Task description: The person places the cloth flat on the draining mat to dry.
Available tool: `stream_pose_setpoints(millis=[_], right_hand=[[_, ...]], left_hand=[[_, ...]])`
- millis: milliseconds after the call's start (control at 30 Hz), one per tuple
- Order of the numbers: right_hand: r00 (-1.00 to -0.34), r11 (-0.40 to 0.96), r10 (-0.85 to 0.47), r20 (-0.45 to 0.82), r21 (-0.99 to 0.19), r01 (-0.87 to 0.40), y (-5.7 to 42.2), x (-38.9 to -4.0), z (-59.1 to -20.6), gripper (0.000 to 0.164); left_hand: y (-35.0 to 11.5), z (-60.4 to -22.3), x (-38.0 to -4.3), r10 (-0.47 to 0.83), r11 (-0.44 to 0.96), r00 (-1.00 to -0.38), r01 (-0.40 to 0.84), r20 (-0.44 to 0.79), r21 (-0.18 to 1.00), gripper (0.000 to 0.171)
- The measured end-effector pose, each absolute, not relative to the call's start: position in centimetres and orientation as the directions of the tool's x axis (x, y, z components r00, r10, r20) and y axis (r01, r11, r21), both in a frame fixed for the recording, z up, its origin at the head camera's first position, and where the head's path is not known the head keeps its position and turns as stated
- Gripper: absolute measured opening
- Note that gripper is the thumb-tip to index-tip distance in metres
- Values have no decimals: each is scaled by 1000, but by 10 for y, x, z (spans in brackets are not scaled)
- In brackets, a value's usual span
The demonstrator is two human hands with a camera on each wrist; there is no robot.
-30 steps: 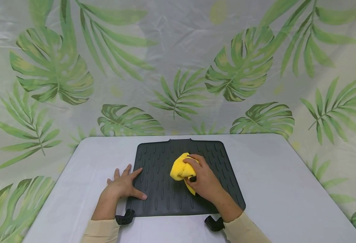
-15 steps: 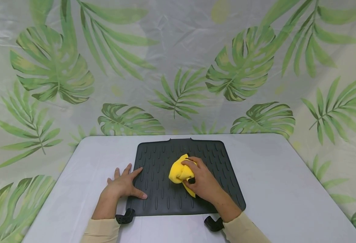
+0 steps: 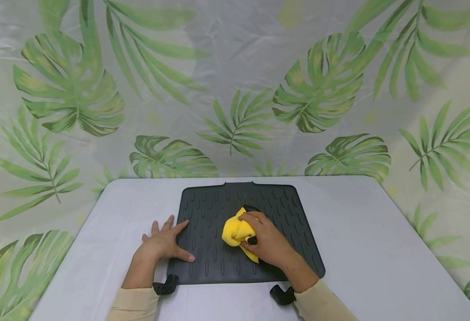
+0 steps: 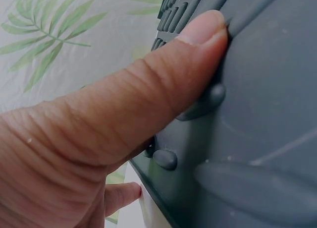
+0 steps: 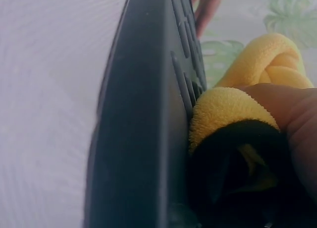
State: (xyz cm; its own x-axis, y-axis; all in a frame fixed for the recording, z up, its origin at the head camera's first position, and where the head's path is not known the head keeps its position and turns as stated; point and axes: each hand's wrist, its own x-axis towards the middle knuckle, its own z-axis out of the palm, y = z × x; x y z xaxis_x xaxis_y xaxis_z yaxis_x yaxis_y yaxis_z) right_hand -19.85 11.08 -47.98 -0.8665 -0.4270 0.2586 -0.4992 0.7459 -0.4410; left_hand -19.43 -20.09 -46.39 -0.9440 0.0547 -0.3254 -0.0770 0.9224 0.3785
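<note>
Cloth (image 3: 236, 232), plush yellow with black parts, lies bunched over the middle of a dark grey, rectangular, ribbed rubbery mat (image 3: 208, 223) in the head view, pinched by the right grip (image 3: 270, 243). The mat lies flat on a white counter (image 3: 371, 236); the left grip (image 3: 160, 244) is spread across its left edge. Wiping seems the step in hand; another stroke would call for steady bracing on the left. In the left wrist view, the thumb (image 4: 148, 89) rests on the mat among raised ribs. In the right wrist view, the cloth appears to touch the mat's face. No brand, label or writing is legible anywhere.
</note>
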Motion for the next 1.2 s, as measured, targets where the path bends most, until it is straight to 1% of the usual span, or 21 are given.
stream_pose_setpoints(millis=[100,333,533,667,933,1200], right_hand=[[-869,750,-427,251,-437,-495,111,-198,-479,67],[-874,785,-454,172,-387,-484,110,-196,-482,68],[-864,792,-479,157,-348,-502,110,-196,-485,71],[-858,789,-494,143,-342,-511,110,-195,-485,73],[-857,776,-503,118,-375,-507,111,-193,-480,74],[-871,756,-478,113,-452,-474,116,-191,-470,84]], left_hand=[[-201,-464,-195,53,922,-944,-79,-325,378,123],[-200,-463,-194,50,922,-943,-84,-329,379,123],[-199,-462,-193,49,921,-945,-83,-324,380,122],[-200,-462,-193,46,921,-944,-86,-326,380,122],[-200,-463,-192,44,921,-942,-92,-334,379,123],[-199,-462,-193,44,921,-943,-89,-330,378,123]])
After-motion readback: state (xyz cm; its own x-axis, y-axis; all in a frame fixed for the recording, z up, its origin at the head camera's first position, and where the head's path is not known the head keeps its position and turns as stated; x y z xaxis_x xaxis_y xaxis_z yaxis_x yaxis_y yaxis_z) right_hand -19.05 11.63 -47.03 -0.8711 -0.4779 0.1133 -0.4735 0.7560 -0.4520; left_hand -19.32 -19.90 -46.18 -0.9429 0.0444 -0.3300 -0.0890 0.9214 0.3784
